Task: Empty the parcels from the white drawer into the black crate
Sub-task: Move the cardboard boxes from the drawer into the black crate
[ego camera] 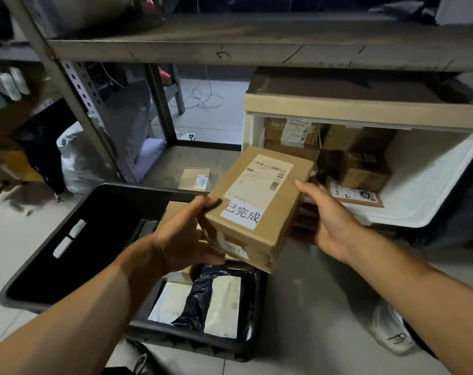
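Note:
A brown cardboard parcel (259, 201) with a shipping label and a white sticker hangs in mid-air between the white drawer (430, 185) and the black crate (67, 239). My left hand (186, 239) grips its near left corner, thumb on top. My right hand (330, 217) holds its right side, thumb on the top edge and fingers hidden underneath. The pulled-out drawer on the right holds several more brown parcels (362, 169). In the crate on the floor lie a black bag parcel (200, 296), white mailers and a brown box.
A grey metal shelf rack (230, 47) spans above, with its upright post (89, 117) left of the crate. A small box (194, 180) lies on the floor behind the crate. A white shoe (389, 328) stands at lower right. Bags pile at the left.

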### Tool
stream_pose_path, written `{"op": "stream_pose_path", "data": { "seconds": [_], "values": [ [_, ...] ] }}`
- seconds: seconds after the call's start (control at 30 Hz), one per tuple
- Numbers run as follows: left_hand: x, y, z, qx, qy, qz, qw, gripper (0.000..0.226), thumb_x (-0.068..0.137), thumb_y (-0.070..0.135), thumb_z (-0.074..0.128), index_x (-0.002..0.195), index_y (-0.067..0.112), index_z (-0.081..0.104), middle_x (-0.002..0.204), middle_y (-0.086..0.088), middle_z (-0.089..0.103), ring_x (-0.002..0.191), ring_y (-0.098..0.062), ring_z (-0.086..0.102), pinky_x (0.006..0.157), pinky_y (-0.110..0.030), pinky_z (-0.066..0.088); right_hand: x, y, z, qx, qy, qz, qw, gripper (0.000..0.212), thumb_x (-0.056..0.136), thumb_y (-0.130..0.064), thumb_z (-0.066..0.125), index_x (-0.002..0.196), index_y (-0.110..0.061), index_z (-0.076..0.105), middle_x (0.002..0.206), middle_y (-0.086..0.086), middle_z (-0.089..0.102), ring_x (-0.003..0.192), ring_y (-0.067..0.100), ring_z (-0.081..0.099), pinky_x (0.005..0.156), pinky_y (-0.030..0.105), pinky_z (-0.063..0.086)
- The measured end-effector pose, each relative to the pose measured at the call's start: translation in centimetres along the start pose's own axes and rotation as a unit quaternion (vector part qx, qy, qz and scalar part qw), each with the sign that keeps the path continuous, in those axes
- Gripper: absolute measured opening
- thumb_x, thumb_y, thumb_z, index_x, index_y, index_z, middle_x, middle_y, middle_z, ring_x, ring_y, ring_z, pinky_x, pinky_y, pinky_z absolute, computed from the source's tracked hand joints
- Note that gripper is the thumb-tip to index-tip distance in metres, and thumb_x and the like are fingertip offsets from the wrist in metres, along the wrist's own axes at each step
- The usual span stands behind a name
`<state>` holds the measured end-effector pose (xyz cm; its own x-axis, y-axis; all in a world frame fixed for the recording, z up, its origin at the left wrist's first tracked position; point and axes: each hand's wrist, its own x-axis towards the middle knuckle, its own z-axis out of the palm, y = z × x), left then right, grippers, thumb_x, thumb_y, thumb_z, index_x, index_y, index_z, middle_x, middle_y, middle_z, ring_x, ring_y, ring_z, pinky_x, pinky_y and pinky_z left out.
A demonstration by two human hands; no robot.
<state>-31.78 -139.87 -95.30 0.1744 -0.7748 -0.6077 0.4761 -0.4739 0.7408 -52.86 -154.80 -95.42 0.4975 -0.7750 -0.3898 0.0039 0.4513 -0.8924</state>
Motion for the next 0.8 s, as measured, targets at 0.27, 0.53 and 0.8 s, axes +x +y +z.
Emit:
{"op": "stream_pose_path", "data": {
  "seconds": [0.27, 0.53, 0.8],
  "values": [
    [-2.9, -0.6, -5.6, 0.005, 0.064, 0.01, 0.998, 0.086, 0.051, 0.057, 0.076, 0.122, 0.01, 0.063, 0.123, -0.023, 0.061, 0.111, -0.038, 0.062, 0.08, -0.046, 0.056, 1.3, 1.4, 6.6, -0.049, -0.02, -0.004, 0.999, 0.028, 0.086, -0.049, 0.068, 0.113, -0.044, 0.062, 0.125, 0.001, 0.067, 0.116, 0.03, 0.062, 0.093, 0.05, 0.052],
    [-4.9, -0.4, -13.1, -0.006, 0.127, 0.018, 0.992, 0.07, 0.07, 0.055, 0.062, 0.126, 0.013, 0.061, 0.118, -0.017, 0.066, 0.112, -0.034, 0.061, 0.086, -0.047, 0.048, 4.2, 3.4, 15.1, -0.092, -0.068, 0.02, 0.993, 0.017, 0.088, -0.044, 0.065, 0.103, -0.038, 0.064, 0.103, -0.001, 0.071, 0.102, 0.025, 0.066, 0.086, 0.041, 0.052],
    [-3.5, 0.0, -20.0, -0.11, 0.143, 0.047, 0.983, 0.048, 0.079, 0.048, 0.061, 0.116, 0.018, 0.068, 0.107, -0.012, 0.075, 0.092, -0.027, 0.068, 0.097, -0.045, 0.044, 9.0, 4.7, 25.2, -0.16, -0.152, 0.03, 0.975, 0.02, 0.09, -0.045, 0.067, 0.093, -0.026, 0.076, 0.088, -0.004, 0.077, 0.095, 0.021, 0.069, 0.088, 0.038, 0.054]
  ]
}}
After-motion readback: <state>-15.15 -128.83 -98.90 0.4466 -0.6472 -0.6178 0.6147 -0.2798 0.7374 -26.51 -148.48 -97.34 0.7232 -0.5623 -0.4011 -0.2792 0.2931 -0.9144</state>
